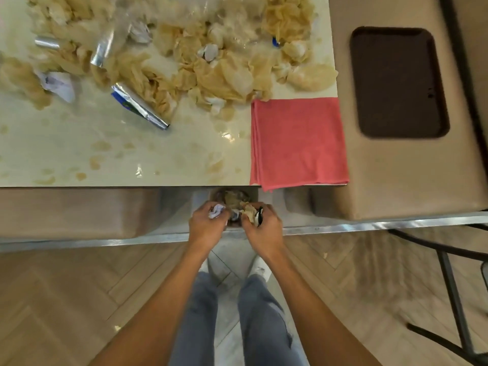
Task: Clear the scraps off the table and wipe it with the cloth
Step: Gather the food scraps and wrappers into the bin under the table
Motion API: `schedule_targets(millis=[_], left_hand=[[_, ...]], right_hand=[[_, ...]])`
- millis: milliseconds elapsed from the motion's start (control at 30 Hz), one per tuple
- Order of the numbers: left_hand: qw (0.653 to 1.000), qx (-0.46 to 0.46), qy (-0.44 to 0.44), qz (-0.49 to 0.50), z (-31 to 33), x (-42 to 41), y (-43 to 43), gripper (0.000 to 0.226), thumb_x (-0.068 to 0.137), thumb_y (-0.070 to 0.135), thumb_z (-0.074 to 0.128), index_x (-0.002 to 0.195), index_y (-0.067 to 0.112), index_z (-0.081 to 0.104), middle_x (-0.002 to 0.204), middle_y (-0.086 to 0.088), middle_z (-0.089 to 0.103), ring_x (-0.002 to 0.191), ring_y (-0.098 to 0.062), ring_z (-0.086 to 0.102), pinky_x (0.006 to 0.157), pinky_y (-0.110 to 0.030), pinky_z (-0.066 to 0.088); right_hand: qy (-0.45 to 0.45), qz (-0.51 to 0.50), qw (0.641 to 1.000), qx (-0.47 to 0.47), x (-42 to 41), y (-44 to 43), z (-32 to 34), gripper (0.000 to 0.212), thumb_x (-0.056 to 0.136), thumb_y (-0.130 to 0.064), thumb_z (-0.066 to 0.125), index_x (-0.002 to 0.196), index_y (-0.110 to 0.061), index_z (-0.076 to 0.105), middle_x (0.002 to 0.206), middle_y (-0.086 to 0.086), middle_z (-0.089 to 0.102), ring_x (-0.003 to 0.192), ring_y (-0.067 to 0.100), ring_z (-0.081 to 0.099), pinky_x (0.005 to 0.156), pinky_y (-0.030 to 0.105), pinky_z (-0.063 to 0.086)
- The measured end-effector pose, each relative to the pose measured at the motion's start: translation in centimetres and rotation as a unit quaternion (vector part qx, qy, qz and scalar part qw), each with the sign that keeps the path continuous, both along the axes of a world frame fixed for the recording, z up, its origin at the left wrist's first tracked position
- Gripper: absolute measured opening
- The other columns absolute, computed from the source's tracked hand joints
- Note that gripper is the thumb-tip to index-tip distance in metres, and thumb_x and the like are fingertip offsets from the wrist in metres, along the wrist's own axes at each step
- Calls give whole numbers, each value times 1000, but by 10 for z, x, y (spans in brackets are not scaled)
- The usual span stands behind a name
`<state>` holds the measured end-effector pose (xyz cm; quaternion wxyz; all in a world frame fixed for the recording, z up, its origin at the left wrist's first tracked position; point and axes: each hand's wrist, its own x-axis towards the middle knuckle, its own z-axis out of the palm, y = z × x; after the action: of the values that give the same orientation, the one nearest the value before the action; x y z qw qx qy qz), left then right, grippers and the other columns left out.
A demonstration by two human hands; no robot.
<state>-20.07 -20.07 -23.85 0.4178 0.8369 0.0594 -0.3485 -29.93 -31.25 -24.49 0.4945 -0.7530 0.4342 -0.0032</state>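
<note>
A heap of tan paper scraps (211, 72), white crumpled bits and silver foil wrappers (140, 107) covers the far part of the cream table (79, 154). A folded red cloth (298, 143) lies at the table's near right corner. Below the table's near edge, my left hand (207, 224) grips a crumpled white scrap (217, 210). My right hand (261, 228) holds a tan scrap with a dark piece (250, 213). Both hands hover over a small bin (232, 196) that has scraps inside and is half hidden under the table.
Wet stains and spots mark the table's near part. A beige bench with a dark brown tray (398, 83) stands to the right. A metal rail (369, 225) runs below the table. A black chair frame (454, 286) stands on the wood floor at right.
</note>
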Motion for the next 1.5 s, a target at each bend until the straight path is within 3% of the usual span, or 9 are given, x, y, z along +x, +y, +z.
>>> schedule_targets(millis=[567, 767, 833, 867, 933, 1000, 1233, 1400, 1500], left_hand=[[999, 46, -8, -4, -169, 59, -19, 24, 82, 47, 72, 77, 25, 67, 84, -3, 75, 83, -29, 74, 81, -52, 63], [995, 83, -3, -47, -181, 62, -34, 32, 93, 42, 71, 69, 23, 61, 79, -1, 68, 83, -22, 69, 80, -30, 51], [990, 95, 10, -108, -186, 57, -40, 26, 102, 42, 63, 86, 22, 70, 98, -6, 70, 96, -23, 66, 84, -27, 42], [984, 101, 27, -142, -194, 56, -42, 35, 104, 47, 58, 114, 17, 72, 124, -11, 68, 116, -29, 63, 94, -29, 43], [968, 124, 64, -207, -199, 54, -42, 61, 107, 52, 48, 156, 17, 44, 162, -12, 43, 145, -34, 44, 114, -37, 37], [961, 127, 76, -233, -199, 52, -41, 61, 109, 44, 46, 164, 22, 31, 169, -10, 30, 153, -34, 32, 121, -41, 31], [963, 113, 55, -239, -156, 51, -20, 32, 108, 26, 50, 134, 19, 67, 149, -6, 59, 136, -31, 52, 116, -37, 40], [977, 79, 29, -195, -86, 43, -2, 19, 106, 19, 54, 99, 32, 66, 131, -4, 69, 123, -28, 63, 108, -36, 48], [984, 66, 22, -164, -37, 35, 11, 16, 106, 19, 57, 113, 26, 69, 124, -1, 71, 118, -22, 64, 97, -27, 46]], right_hand=[[113, 141, 981, 73, 59, -27, -194, 76, 89, -34, 78, 154, -17, 42, 150, 12, 49, 137, 30, 47, 105, 27, 38], [129, 87, 987, 25, 45, -37, -200, 44, 93, -15, 67, 137, -17, 63, 134, 10, 64, 124, 29, 58, 98, 23, 42], [124, 61, 990, 6, 36, -39, -198, 38, 92, -10, 64, 130, -15, 67, 123, 9, 68, 118, 28, 62, 99, 27, 46], [116, 45, 992, 4, 31, -38, -195, 35, 91, -9, 64, 126, -14, 69, 119, 8, 69, 113, 29, 64, 99, 29, 49], [96, 17, 995, 7, 23, -37, -189, 30, 92, -7, 65, 121, -13, 70, 115, 6, 70, 107, 28, 67, 98, 36, 53], [72, 0, 997, 7, 18, -36, -181, 30, 92, -6, 66, 121, -12, 70, 113, 4, 70, 104, 27, 68, 96, 38, 55], [70, -24, 996, 54, 7, -19, -146, 33, 90, -4, 65, 120, -15, 71, 117, 8, 69, 102, 24, 69, 89, 23, 53], [70, 14, 996, 44, 8, -7, -83, 29, 90, -6, 67, 119, -9, 73, 118, 9, 73, 104, 27, 70, 96, 28, 53], [56, 46, 996, 42, 6, -1, -36, 28, 92, -7, 64, 118, -17, 73, 116, 3, 74, 105, 19, 69, 100, 27, 52]])
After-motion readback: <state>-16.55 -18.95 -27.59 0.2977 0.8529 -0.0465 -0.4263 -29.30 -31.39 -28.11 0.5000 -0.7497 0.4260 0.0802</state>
